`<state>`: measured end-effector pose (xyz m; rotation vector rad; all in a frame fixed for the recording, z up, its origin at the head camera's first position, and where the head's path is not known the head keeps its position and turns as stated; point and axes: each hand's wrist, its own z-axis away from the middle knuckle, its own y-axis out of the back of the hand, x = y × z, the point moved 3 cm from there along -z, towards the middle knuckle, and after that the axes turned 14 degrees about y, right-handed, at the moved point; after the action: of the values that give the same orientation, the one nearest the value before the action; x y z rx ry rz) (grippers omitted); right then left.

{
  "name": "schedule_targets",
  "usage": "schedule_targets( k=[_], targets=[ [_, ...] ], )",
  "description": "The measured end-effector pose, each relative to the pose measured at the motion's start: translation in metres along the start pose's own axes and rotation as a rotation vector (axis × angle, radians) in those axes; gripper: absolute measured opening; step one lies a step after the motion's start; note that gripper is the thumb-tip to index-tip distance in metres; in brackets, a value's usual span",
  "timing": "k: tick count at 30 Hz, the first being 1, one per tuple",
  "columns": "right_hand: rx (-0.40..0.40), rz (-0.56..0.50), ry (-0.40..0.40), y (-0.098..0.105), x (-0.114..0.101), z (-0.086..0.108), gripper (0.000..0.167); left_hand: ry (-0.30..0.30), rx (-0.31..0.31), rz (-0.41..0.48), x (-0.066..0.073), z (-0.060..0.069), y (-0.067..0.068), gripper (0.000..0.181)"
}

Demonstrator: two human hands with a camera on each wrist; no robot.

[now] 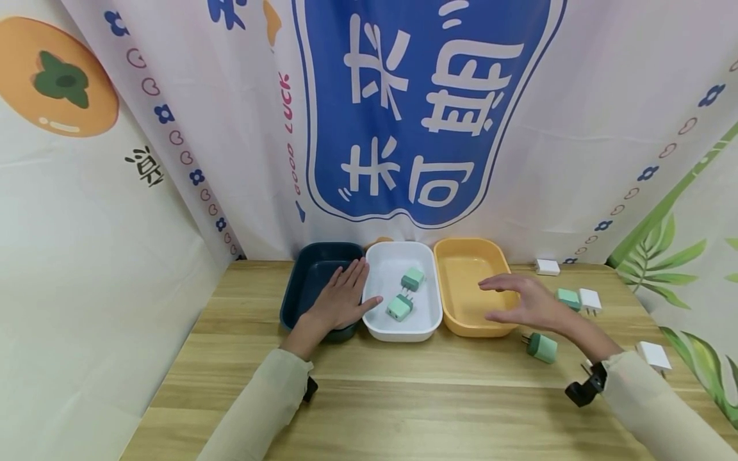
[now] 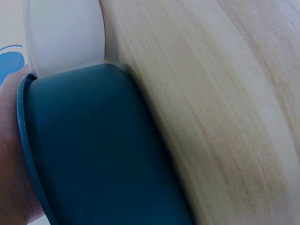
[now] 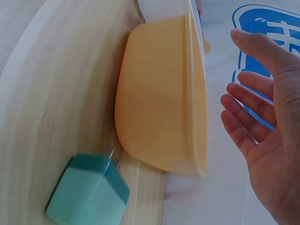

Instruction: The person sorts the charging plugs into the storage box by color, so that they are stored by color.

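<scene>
My left hand point(image 1: 340, 301) is over the dark teal bin point(image 1: 311, 275), fingers straight and the thumb reaching over the near side of the white bin point(image 1: 380, 266); whether it touches a rim cannot be told. Inside the white bin lie two green plug chargers, one point(image 1: 412, 279) behind the other point(image 1: 400, 307). Above the right side of the yellow bin point(image 1: 461, 266) hovers my right hand point(image 1: 533, 304), its fingers loosely bent and holding nothing. A green charger point(image 1: 542, 347) with its prongs showing lies on the table below that hand, also large in the right wrist view.
To the right on the wooden table point(image 1: 403, 403) lie another green charger point(image 1: 568, 298) and several white chargers, one at the back point(image 1: 548, 267), one beside the green one point(image 1: 590, 299), one near the right edge point(image 1: 654, 356). A printed curtain point(image 1: 259, 160) hangs behind the bins.
</scene>
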<state>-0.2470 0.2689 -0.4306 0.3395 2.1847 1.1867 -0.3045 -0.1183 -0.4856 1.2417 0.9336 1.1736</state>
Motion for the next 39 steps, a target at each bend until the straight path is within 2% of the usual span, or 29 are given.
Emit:
schedule_targets(
  k=[6,14,21,30,39],
  targets=[
    [0.02,0.041,-0.013,0.007,0.003,0.015,0.05,-0.001,-0.001,-0.007,0.0,0.001,-0.001,0.094],
    [0.075,0.076,0.007,0.018,0.007,0.035,0.053,-0.003,-0.006,-0.003,-0.001,0.001,-0.002,0.096],
    [0.1,0.002,-0.004,0.029,0.011,0.052,0.055,-0.003,0.002,0.013,-0.001,0.001,-0.002,0.095],
    [0.099,-0.065,-0.04,0.029,0.024,0.08,0.054,-0.008,0.0,0.001,-0.001,0.0,-0.002,0.095],
    [0.024,-0.196,-0.112,0.025,0.037,0.101,0.051,-0.01,0.006,-0.002,-0.002,-0.001,-0.002,0.096]
  ],
)
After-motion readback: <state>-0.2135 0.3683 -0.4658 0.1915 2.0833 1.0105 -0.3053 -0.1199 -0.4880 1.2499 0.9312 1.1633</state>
